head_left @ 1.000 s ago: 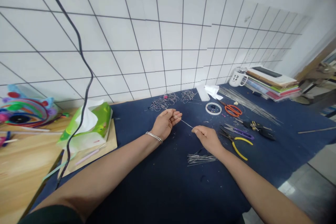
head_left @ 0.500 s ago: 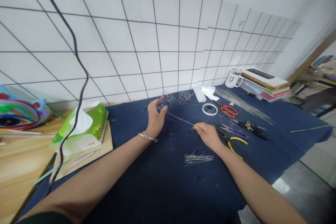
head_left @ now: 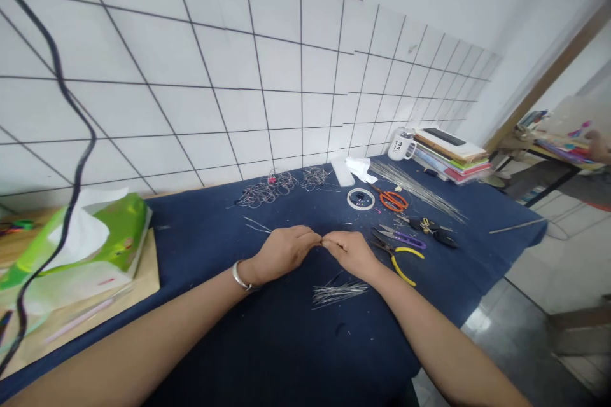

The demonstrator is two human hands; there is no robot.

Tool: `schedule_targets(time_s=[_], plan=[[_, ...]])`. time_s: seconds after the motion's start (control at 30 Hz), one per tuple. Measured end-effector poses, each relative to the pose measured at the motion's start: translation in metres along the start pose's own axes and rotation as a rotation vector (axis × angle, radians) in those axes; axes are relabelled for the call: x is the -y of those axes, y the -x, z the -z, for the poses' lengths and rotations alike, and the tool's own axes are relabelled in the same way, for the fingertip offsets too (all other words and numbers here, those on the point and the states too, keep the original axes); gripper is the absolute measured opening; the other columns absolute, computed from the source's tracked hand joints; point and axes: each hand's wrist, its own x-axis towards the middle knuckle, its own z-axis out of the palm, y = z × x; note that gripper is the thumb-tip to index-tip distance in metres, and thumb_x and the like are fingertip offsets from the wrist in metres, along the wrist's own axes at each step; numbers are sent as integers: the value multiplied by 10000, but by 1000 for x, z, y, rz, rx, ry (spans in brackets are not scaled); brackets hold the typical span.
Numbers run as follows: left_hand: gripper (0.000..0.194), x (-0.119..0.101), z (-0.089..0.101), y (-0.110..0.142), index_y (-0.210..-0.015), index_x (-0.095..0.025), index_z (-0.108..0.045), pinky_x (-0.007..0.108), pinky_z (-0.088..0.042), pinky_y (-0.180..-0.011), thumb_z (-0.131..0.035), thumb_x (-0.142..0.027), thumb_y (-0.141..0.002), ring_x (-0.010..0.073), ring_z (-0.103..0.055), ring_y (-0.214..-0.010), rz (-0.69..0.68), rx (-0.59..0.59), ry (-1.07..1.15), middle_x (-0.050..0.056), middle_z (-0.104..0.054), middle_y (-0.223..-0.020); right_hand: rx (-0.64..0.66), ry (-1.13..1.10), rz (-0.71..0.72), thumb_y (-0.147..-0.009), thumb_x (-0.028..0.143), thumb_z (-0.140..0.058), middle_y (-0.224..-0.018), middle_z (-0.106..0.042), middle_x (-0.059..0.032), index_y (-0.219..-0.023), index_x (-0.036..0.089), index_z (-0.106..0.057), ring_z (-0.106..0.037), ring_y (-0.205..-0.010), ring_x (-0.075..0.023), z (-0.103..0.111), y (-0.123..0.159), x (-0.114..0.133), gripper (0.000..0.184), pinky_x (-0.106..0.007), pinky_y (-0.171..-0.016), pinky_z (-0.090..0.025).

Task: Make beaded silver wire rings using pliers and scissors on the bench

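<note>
Navy cloth (head_left: 267,343) under all. Left hand (head_left: 289,251), right hand (head_left: 351,251) meet fingertip to fingertip, fingers curled in. Looped wires (head_left: 260,194) heaped beyond: look finished. Short straight wires (head_left: 338,293) nearer: look unworked; partway, I'd judge. Thin wire (head_left: 258,223) apparently pinched by both, ends poking past left hand.

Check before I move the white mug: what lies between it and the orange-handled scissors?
In the head view, long thin wires lie between the mug and scissors, plus a small pale lump near the scissors.
</note>
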Motion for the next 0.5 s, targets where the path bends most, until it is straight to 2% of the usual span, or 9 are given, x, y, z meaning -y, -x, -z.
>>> schedule_targets(time_s=[0.23,0.4,0.5], plan=[[220,-3,-6,1,-929,-204,-593,207,-386,-593,-399,-219,-827,136,-564,-673,7,40,-162,36,-617,-746,-4,68,-36,-851,278,-386,-671,-585,24,-710,208,-593,-521,-656,-110,-2,1,-3,259,-189,-622,-336],[235,2,-9,1,-915,-208,-587,211,-403,-640,-375,-180,-817,137,-582,-717,45,70,-119,32,-631,-802,32,36,-47,-846,273,-393,-714,-616,27,-765,221,-620,-536,-670,-109,-5,0,-6,247,-188,-625,-340],[274,5,-9,0,-922,-214,-594,216,-407,-659,-363,-135,-798,139,-584,-737,21,131,-75,29,-635,-826,100,-2,-57,-831,285,-422,-626,-597,36,-725,214,-630,-520,-594,-99,1,1,-7,244,-186,-584,-333]])
